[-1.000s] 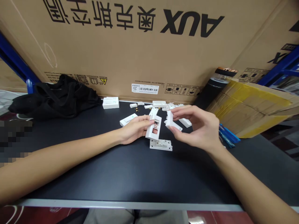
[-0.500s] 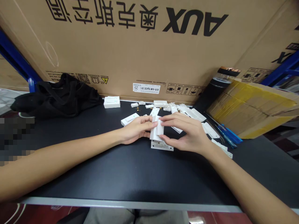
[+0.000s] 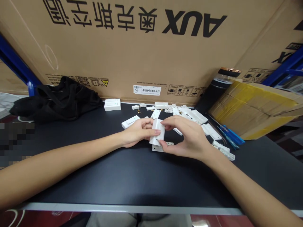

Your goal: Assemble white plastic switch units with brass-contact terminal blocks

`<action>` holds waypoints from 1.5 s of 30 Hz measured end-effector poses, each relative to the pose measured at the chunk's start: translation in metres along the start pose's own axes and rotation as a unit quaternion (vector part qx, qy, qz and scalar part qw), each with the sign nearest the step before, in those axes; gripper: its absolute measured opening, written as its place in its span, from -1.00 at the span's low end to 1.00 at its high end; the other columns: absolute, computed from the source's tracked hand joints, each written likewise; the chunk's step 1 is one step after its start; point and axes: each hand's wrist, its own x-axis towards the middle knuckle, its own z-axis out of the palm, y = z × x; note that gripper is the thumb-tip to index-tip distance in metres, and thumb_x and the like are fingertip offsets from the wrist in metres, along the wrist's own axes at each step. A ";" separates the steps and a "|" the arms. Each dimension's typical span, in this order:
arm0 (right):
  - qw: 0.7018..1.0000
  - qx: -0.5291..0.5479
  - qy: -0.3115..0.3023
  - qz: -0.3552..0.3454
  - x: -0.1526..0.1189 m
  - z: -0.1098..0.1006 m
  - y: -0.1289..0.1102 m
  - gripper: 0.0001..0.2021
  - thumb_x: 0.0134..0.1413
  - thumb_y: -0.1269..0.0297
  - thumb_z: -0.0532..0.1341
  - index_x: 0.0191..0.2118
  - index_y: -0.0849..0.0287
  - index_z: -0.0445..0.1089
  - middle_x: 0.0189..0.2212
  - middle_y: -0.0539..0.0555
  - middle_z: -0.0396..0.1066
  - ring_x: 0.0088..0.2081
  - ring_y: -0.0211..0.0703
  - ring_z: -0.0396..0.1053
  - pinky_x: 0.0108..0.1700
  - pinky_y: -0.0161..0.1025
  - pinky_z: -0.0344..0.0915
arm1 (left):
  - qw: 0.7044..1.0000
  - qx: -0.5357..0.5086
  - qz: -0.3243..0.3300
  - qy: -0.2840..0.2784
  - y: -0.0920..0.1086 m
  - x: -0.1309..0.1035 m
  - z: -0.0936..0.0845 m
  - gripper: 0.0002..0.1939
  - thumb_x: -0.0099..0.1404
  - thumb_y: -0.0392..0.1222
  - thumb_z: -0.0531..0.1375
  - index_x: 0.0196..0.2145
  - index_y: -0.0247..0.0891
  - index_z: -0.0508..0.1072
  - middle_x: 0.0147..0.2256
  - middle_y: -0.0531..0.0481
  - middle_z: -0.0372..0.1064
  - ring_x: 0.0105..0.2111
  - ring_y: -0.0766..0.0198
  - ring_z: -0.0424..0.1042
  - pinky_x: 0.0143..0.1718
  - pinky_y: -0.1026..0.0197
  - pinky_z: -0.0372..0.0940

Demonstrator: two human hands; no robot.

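Between both hands, above the middle of the table, a white plastic switch panel [image 3: 155, 138] is held tilted, with a raised rectangular part on its face. My left hand [image 3: 137, 134] is closed on its left side, thumb across the front and fingers behind. My right hand [image 3: 187, 138] pinches the raised part from the right, fingertips at its upper end and thumb at its lower end. Just below the panel lies a white frame piece with holes [image 3: 157, 148], partly covered by the panel and my right thumb. A white switch with a green mark [image 3: 131, 122] rests beyond my left hand.
Several white plastic parts [image 3: 200, 116] are strewn along the back and right. Blue-handled tools [image 3: 232, 137] lie by a taped carton [image 3: 251, 110] and a black bottle [image 3: 213, 91]. Black cloth [image 3: 63, 101] and white switches [image 3: 112, 104] are at back left. A large carton [image 3: 132, 53] stands behind.
The panel has turned a little and shifted slightly left. My left thumb sits lower on it, and my right fingers and thumb have spread to its raised part's two ends.
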 end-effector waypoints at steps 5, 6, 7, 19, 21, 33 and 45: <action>0.993 0.057 0.050 0.091 0.003 -0.012 0.004 -0.53 -0.03 0.39 0.39 0.04 0.00 0.40 -0.20 0.10 0.46 -0.28 -0.09 0.47 -0.25 -0.13 0.59 | 0.999 -0.050 0.020 0.011 0.000 0.001 0.001 -0.67 0.20 -0.18 0.45 -0.18 -0.30 0.43 -0.27 -0.01 0.52 -0.26 0.29 0.53 -0.18 0.20 0.40; 0.990 0.067 0.056 0.110 0.003 -0.014 0.006 -0.52 -0.03 0.39 0.40 0.06 -0.01 0.42 -0.20 0.10 0.44 -0.28 -0.09 0.47 -0.26 -0.12 0.60 | 0.998 -0.056 0.024 0.020 0.000 0.002 0.001 -0.66 0.18 -0.23 0.45 -0.17 -0.29 0.41 -0.26 -0.01 0.53 -0.24 0.28 0.53 -0.15 0.19 0.41; 0.987 0.076 0.059 0.127 0.003 -0.017 0.009 -0.51 -0.02 0.40 0.39 0.08 -0.02 0.44 -0.21 0.10 0.41 -0.28 -0.09 0.46 -0.27 -0.12 0.60 | 0.997 -0.064 0.026 0.032 -0.001 0.002 0.001 -0.62 0.16 -0.27 0.46 -0.15 -0.27 0.40 -0.25 0.00 0.53 -0.22 0.27 0.54 -0.13 0.17 0.41; 0.972 0.123 -0.024 0.198 -0.001 -0.007 0.019 -0.94 0.19 0.27 0.34 -0.28 0.11 0.50 -0.31 0.08 0.47 -0.35 -0.20 0.44 -0.40 -0.28 0.48 | 0.992 -0.055 0.044 0.108 0.001 0.003 0.004 -0.54 0.06 -0.23 0.51 -0.30 -0.24 0.28 -0.43 0.14 0.47 -0.45 0.33 0.51 -0.29 0.13 0.48; 0.962 0.147 -0.004 0.230 -0.001 -0.007 0.021 -0.86 0.18 0.22 0.36 -0.17 0.11 0.51 -0.33 0.06 0.49 -0.39 -0.20 0.45 -0.40 -0.27 0.47 | 0.989 -0.064 0.045 0.125 0.001 0.004 0.005 -0.53 0.06 -0.26 0.51 -0.18 -0.22 0.36 -0.39 0.13 0.49 -0.40 0.31 0.52 -0.24 0.10 0.50; 0.902 0.294 0.076 0.306 0.002 -0.006 0.011 -0.78 0.13 0.20 0.42 -0.14 0.12 0.50 -0.31 0.05 0.56 -0.32 -0.19 0.55 -0.23 -0.25 0.56 | 0.984 -0.101 0.086 0.119 -0.001 0.003 0.004 -0.67 0.24 -0.23 0.42 -0.23 -0.18 0.30 -0.30 0.11 0.47 -0.13 0.28 0.46 0.04 0.02 0.39; 0.935 0.189 0.036 0.299 0.003 0.000 0.008 -0.85 0.12 0.21 0.40 -0.26 0.17 0.58 -0.32 0.09 0.58 -0.33 -0.18 0.53 -0.27 -0.28 0.53 | 0.983 -0.119 0.108 0.092 -0.002 0.003 0.004 -0.73 0.30 -0.19 0.38 -0.31 -0.25 0.31 -0.25 0.09 0.42 -0.11 0.29 0.45 0.15 0.02 0.30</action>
